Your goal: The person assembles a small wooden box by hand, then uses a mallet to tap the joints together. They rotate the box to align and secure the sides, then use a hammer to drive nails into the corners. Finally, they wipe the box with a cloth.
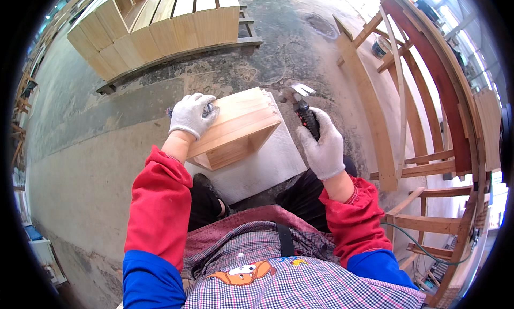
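Note:
A pale wooden box [235, 121], its hollow side facing me, rests on a light board [278, 161] in front of my knees. My left hand [193, 116], in a white glove, lies at the box's left top edge with fingers curled round a small dark, shiny thing [206, 110]; most of it is hidden, so its kind is unclear. On the other side my right hand [325, 148], gloved too, is closed round the black grip of a claw hammer [306, 116]. The hammer's metal head is raised just beyond the box's right end, apart from it.
Several similar wooden boxes [171, 36] stand in a row on a low rack [182, 62] at the far left. On the right are a wooden frame [369, 105] and a tall rack [466, 121]. A bucket [380, 46] sits behind the frame; a green hose [423, 247] hangs at lower right.

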`<control>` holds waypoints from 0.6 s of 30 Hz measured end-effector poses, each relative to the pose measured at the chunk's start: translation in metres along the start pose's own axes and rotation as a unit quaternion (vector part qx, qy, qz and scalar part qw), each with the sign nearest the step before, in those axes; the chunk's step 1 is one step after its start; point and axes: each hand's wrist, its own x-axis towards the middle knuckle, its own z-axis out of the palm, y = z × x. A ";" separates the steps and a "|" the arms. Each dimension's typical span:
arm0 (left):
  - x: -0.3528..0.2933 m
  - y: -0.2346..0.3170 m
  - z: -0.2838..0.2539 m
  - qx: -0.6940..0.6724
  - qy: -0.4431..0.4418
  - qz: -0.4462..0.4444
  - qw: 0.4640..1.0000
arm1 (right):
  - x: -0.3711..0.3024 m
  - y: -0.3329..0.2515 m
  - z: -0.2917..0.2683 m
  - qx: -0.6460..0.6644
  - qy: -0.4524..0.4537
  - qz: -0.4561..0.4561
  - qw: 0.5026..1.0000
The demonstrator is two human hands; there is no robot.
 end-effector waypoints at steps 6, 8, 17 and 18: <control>0.000 0.002 0.002 0.003 0.009 0.009 1.000 | 0.005 0.024 0.001 -0.110 -0.099 0.077 0.986; -0.001 0.000 0.001 0.005 0.013 0.010 1.000 | 0.011 0.017 -0.004 -0.107 -0.066 0.053 0.991; 0.000 -0.001 0.004 0.003 0.028 0.011 1.000 | 0.008 0.031 -0.005 -0.119 -0.122 0.082 0.982; 0.000 -0.001 0.003 0.003 0.029 0.014 0.999 | 0.012 0.024 -0.008 -0.134 -0.115 0.077 0.981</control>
